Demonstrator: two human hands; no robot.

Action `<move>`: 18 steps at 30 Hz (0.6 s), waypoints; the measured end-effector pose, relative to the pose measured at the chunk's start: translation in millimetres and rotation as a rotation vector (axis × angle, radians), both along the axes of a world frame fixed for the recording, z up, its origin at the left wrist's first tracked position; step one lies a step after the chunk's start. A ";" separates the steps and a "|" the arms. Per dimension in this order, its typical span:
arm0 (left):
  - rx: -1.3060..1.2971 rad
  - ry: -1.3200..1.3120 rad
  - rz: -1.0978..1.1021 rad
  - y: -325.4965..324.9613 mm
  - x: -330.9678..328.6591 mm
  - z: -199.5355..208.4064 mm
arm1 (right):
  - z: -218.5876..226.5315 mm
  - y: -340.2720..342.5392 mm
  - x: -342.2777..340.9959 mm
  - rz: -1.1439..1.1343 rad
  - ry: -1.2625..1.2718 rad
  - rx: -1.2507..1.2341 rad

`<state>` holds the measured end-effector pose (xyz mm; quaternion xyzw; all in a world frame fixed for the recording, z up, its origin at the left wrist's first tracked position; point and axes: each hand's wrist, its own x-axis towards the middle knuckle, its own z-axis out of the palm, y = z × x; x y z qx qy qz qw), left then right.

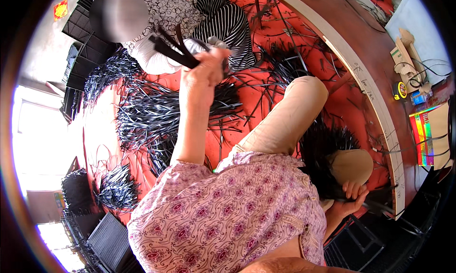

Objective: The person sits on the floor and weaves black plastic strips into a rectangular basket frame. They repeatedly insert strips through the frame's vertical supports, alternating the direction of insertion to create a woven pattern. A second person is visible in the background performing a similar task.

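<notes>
Stretched out ahead, my left hand [207, 66] is closed round a few flat black strips [175, 53]. Their loose ends fan out toward the upper left, close to a co-worker's gloved hand [197, 45]. At my right knee, my right hand [350, 197] has its fingers curled on a bunch of black strips [319, 171] lying between my legs. The part of that bunch inside the hand is mostly hidden. Below my left forearm, a large heap of shiny black strips [152, 116] spreads over the red floor covering [237, 140].
A co-worker [166, 16] in patterned top and striped trousers sits opposite. A pale wooden board [358, 73] curves along the right, with a yellow tape measure [400, 90] and cardboard pieces [406, 59] beyond it. Black woven panels [109, 242] stand lower left. Another strip pile [118, 190] lies nearby.
</notes>
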<state>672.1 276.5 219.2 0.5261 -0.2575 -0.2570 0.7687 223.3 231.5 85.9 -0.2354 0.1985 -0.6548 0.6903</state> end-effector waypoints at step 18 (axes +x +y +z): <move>0.397 -0.192 -1.226 -81.5 -192.0 -38.7 | 73.7 -54.5 86.5 0.138 0.503 -0.029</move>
